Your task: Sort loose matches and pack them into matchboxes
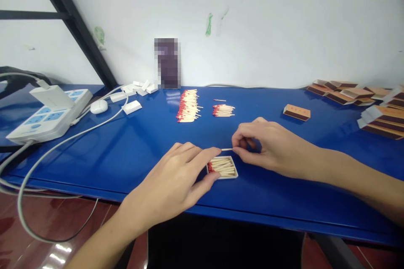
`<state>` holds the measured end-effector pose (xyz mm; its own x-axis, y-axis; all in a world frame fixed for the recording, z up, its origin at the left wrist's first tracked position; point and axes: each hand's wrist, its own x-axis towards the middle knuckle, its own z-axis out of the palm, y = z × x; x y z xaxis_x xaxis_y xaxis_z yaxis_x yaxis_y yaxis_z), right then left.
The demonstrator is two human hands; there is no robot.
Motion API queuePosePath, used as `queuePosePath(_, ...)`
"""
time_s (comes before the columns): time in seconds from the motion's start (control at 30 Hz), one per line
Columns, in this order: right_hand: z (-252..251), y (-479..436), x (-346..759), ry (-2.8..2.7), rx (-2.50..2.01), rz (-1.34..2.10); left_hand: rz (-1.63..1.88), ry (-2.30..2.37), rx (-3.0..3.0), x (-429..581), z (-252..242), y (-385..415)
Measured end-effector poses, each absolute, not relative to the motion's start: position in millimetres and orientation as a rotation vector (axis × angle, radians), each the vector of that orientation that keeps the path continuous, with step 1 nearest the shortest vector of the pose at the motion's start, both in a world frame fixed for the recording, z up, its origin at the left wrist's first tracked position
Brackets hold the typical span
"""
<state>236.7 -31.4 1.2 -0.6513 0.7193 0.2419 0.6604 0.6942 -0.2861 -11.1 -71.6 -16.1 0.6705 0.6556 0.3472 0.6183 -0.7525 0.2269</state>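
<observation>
A small white matchbox tray (230, 177) full of matches (224, 167) lies near the desk's front edge, their red heads to the left. Around its left end are the thumb and forefinger of my left hand (176, 180), closed on the tray. Between thumb and forefinger, my right hand (268, 145) pinches the pale end of a single match (226, 149) just beyond the tray. That match's other end meets my left fingertip, and its head is hidden. Farther back lie a large pile of matches (188, 107), a smaller pile (223, 110) and one loose match (220, 100).
One matchbox sleeve (296, 112) lies right of the piles; several more sleeves (356, 93) are heaped at far right. White empty trays (132, 107) lie at back left, near a power strip (47, 115), cables and a white earbud case (99, 106). A blurred dark rectangle (168, 63) leans on the wall.
</observation>
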Motion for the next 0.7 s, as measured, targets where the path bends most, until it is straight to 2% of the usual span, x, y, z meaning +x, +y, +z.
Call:
queuePosePath(0.37, 4.5, -46.6, 221.9, -2.496, -0.971, 0.431, 0.596, 1.081, 2.708, -10.0, -12.3, -73.7)
queuePosePath(0.7, -7.5, -48.8, 227.1, -2.683, -0.604, 0.299, 0.625, 1.056, 2.705, -10.1, -9.9, -75.9)
